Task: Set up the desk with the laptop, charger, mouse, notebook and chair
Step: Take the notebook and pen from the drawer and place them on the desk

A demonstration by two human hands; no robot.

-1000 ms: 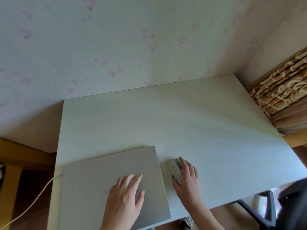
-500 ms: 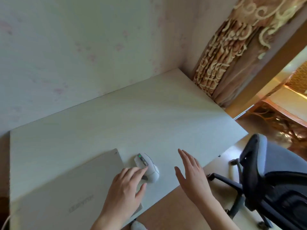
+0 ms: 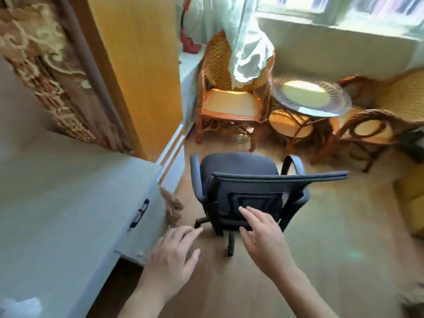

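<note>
We see only a corner of the table point(image 3: 57, 191) at the left; the frame's edge cuts off the rest. The office chair point(image 3: 247, 189) stands on the wooden floor point(image 3: 332, 237) just right of the table, its backrest toward us. Our right hand point(image 3: 263, 235) reaches at the backrest, fingers point(image 3: 250, 216) spread wide, holding nothing; contact is unclear. Our left hand point(image 3: 172, 255) hovers empty between table and chair, fingers loosely spread.
</note>
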